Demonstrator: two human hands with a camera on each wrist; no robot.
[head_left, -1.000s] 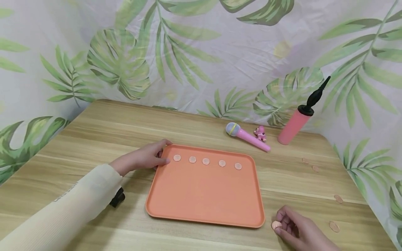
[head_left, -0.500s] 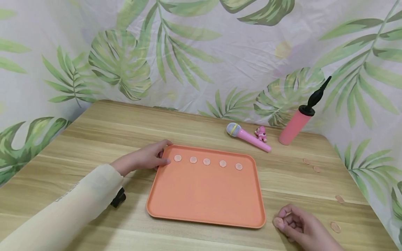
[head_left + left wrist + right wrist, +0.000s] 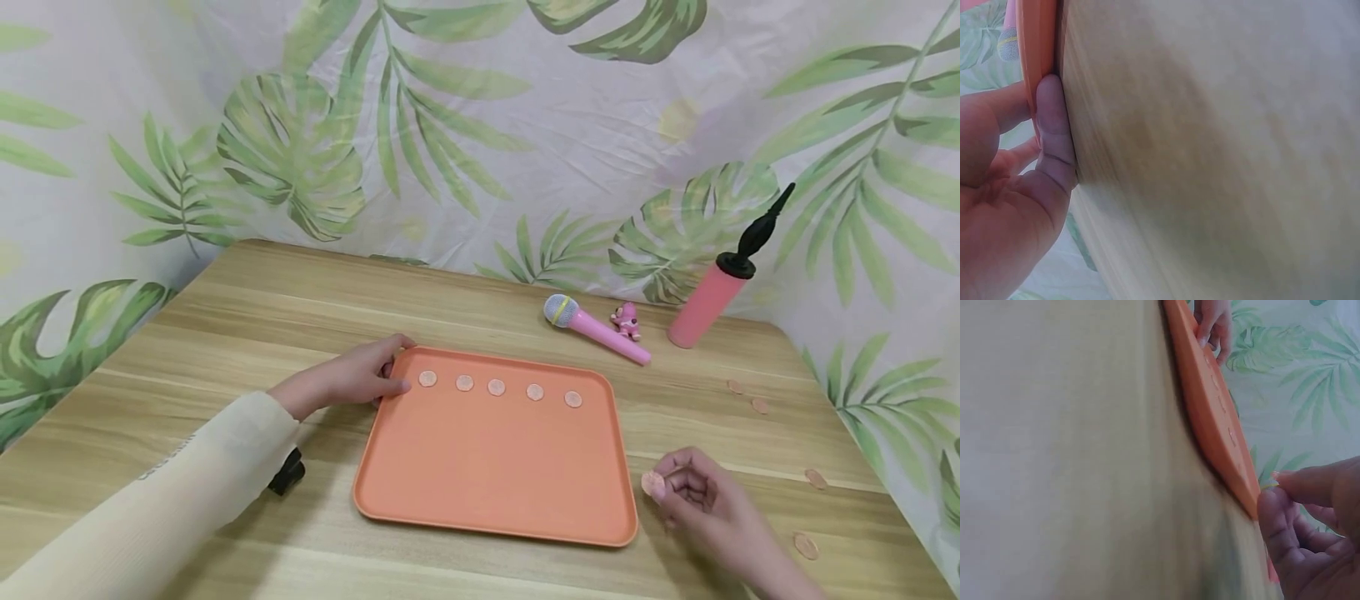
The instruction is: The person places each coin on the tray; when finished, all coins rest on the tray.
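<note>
My L hand (image 3: 367, 372) grips an orange rectangular tray (image 3: 495, 467) by its far L corner; R hand (image 3: 705, 504) pinches a round copper-pink disc (image 3: 652, 482) nr tray's R edge.

The head view was bright, evenly lit and fairly sharp, with soft shadows on the tabletop (image 3: 322, 283) beside the sleeve (image 3: 180, 492) and under the right hand (image 3: 712, 512). A faint sheen caught the creased backdrop (image 3: 465, 158). Both wrist views were dimmer and hazy (almost milky), with the tabletop blurred across much of each.
</note>
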